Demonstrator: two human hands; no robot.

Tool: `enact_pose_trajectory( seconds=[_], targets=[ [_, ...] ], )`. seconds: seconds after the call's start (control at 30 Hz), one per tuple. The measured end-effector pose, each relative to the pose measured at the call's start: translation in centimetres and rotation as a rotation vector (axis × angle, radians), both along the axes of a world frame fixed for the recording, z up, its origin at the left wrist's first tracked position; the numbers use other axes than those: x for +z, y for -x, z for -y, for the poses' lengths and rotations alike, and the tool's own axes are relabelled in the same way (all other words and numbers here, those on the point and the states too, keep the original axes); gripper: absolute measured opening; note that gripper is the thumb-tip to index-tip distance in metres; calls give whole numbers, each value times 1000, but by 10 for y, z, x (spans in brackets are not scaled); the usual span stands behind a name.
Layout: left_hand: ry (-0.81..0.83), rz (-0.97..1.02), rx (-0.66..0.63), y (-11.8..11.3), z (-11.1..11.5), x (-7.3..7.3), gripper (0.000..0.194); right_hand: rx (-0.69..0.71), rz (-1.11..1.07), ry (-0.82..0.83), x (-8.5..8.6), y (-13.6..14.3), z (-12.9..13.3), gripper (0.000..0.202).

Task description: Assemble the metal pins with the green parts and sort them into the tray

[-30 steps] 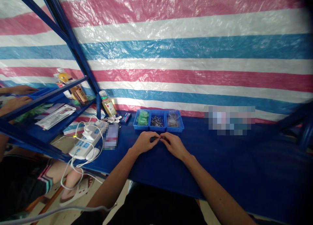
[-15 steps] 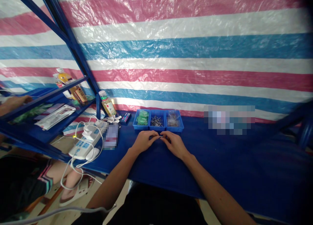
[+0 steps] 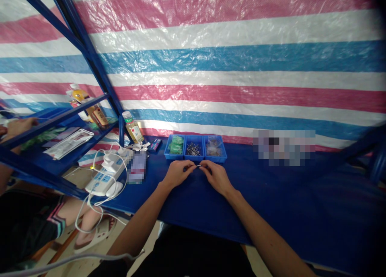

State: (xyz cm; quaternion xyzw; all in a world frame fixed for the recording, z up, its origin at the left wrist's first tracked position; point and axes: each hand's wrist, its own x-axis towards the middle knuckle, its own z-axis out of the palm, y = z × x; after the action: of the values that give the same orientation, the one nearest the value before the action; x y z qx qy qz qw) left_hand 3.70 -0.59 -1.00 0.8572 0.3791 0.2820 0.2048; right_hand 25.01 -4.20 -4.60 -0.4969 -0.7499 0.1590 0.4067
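Between my two hands is a small, slender, dark and silvery piece (image 3: 198, 166), too small to name. The fingertips of my left hand (image 3: 180, 172) pinch its left end, while my right hand (image 3: 214, 175) pinches the right end. Both hands are just above the blue table, in front of three joined blue trays. Green packets (image 3: 176, 145) fill the left tray (image 3: 166, 155). Thin metal pieces (image 3: 193, 149) lie loose in the middle tray (image 3: 193, 158), and clear plastic bags (image 3: 213, 147) with brownish contents are in the right tray (image 3: 223, 156).
Left on the blue table (image 3: 259, 196) are a white power strip (image 3: 101, 181) with tangled cables, a drink bottle (image 3: 132, 127) and a small box (image 3: 155, 144). A blue metal frame (image 3: 99, 74) rises there. Another person's hand (image 3: 21, 127) is beyond it. Striped sheeting (image 3: 226, 80) hangs behind.
My right hand has shifted slightly right and up, and more of the slender piece shows between my fingertips. My left hand has barely moved. The other person's hand has moved a little.
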Motion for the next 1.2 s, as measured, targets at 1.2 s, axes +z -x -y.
enact_pose_trajectory(
  seconds=[1.2],
  targets=[
    [22,273,230,-10,-3,-3,29,-99,37,18,6,-4,-1,28]
  ],
)
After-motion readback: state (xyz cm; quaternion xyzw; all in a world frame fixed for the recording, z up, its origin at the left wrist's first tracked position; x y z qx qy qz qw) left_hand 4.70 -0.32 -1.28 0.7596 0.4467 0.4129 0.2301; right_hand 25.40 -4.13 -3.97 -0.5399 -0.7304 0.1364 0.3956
